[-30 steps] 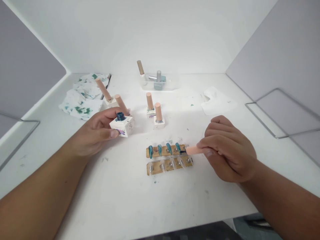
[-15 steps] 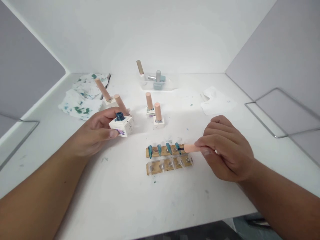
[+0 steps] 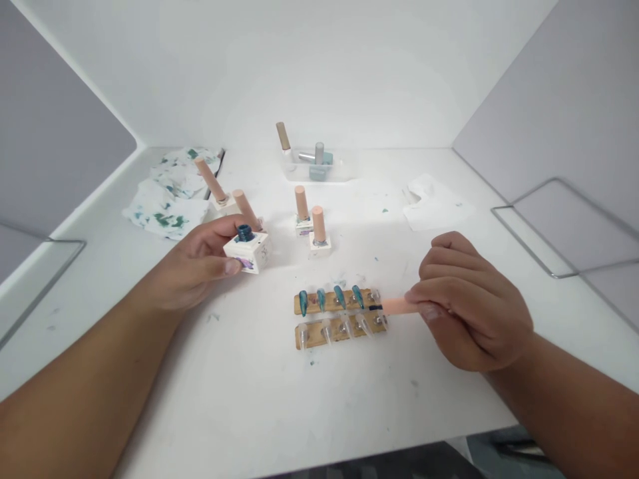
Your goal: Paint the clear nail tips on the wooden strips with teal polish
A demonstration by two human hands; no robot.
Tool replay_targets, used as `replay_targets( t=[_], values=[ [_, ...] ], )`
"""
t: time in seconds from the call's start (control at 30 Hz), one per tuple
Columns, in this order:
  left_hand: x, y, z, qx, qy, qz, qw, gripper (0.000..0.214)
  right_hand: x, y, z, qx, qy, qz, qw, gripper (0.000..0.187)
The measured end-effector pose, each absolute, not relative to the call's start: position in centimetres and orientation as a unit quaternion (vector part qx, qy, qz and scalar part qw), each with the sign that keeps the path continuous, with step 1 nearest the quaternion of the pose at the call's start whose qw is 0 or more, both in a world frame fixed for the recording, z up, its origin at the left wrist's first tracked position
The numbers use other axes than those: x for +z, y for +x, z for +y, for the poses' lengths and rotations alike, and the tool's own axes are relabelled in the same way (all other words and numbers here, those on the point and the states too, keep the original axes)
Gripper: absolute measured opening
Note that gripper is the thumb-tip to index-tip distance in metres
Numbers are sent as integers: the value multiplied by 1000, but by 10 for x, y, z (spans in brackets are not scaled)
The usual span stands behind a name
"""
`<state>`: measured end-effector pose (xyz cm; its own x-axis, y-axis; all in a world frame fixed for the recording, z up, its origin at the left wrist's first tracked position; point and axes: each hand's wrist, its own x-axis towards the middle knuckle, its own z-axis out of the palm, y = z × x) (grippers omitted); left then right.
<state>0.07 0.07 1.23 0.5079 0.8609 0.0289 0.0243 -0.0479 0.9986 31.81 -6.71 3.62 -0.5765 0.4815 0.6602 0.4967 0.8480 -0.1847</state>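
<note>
My left hand (image 3: 200, 266) grips a white square nail polish bottle (image 3: 248, 250), uncapped, with teal polish at its neck, resting on the table. My right hand (image 3: 469, 306) pinches a peach-handled polish brush (image 3: 394, 307) whose dark tip touches the right end of the upper wooden strip (image 3: 335, 301). That strip carries several teal-painted nail tips. The lower wooden strip (image 3: 341, 330) just in front of it holds several clear unpainted tips.
Capped polish bottles (image 3: 310, 223) stand behind the strips, two more (image 3: 219, 193) near my left hand. A clear tray (image 3: 319, 166) with bottles sits at the back. Teal-stained tissues (image 3: 167, 199) lie back left, a white wipe (image 3: 434, 203) back right. Wire frames flank both sides.
My right hand slid the brush a little to the right, from the fourth teal tip toward the strip's right end. The left hand and bottle barely moved.
</note>
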Motion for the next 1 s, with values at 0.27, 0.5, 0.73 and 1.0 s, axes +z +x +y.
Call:
replay_targets(
  t=[0.27,0.5,0.73,1.0],
  values=[
    [10,5,-1,361,633,317,607,26,18,322,-64,3,-288,-855,432,17],
    [9,10,-1,356,625,309,621,24,38,307,-68,16,-269,-896,353,21],
    [10,11,-2,349,622,298,635,16,55,268,-61,3,-249,-925,289,5],
    [8,13,-1,342,617,297,643,17,45,258,-63,-27,-266,-930,253,4]
  ],
)
